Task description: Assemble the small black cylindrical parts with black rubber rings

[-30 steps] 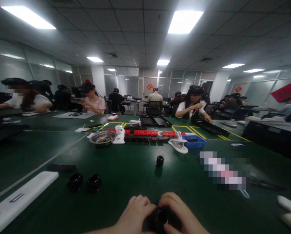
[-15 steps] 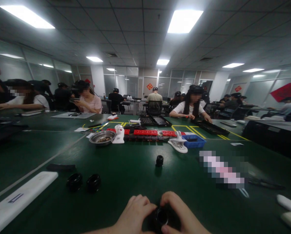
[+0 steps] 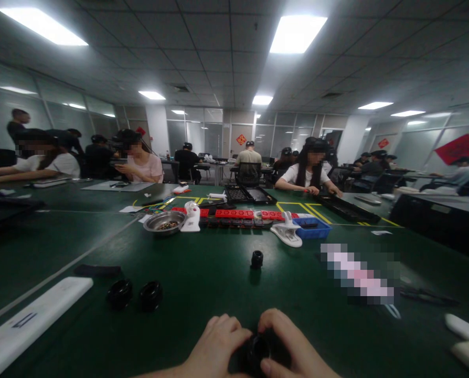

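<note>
At near centre, a shiny black hollow cylindrical part (image 3: 254, 358) is grasped between the half-curled left hand (image 3: 219, 344) and the half-curled right hand (image 3: 289, 344).

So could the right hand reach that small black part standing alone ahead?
Probably yes: nothing visible stands between the right hand and the lone part, though that hand may need to release the held part.

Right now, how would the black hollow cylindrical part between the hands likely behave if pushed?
The black hollow cylindrical part has a round rim, so it would probably roll if laid on its side. It is likely stiff: no dent shows between the left hand and right hand. Its open centre suggests it may be light.
</note>
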Tool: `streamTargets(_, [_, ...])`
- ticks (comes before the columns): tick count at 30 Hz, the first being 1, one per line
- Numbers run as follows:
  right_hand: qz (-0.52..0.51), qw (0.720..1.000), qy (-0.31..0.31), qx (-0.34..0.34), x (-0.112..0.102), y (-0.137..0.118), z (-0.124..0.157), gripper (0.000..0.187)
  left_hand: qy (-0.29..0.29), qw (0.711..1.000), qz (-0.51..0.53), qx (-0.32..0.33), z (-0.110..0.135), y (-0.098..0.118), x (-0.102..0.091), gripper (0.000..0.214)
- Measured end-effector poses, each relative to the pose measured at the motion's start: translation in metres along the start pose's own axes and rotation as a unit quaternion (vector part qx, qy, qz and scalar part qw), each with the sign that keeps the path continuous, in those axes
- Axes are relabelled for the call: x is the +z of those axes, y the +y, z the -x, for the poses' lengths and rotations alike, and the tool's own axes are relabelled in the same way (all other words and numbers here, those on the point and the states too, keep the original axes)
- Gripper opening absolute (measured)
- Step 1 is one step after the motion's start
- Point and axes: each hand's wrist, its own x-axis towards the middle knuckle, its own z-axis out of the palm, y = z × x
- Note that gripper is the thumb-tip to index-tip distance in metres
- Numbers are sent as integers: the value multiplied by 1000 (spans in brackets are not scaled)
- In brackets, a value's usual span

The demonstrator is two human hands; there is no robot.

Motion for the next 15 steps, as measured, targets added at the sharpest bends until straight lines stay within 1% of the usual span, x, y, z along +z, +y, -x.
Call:
streamTargets(3, [-7,998,-47,-35,-2,-3,-2,37,4,1000,-6,0,0,-1,2,44])
streamTargets(5, [-12,997,-69,-33,-4,-3,0,44,10,1000,-3,5,0,-1,2,43])
streamTargets(7, [-15,998,-68,-9,-4,-2,3,54,11,1000,1,5,0,-1,1,41])
streamTargets(10, [-28,999,-32,31,-2,2,5,60,2,1000,6,-2,1,1,-1,39])
streamTargets(13, [-18,1000,-3,25,0,2,2,47,0,1000,5,-6,1,0,-1,41])
streamTargets(15, [-13,1000,-21,-7,-1,0,0,37,3,1000,0,-2,0,-1,0,41])
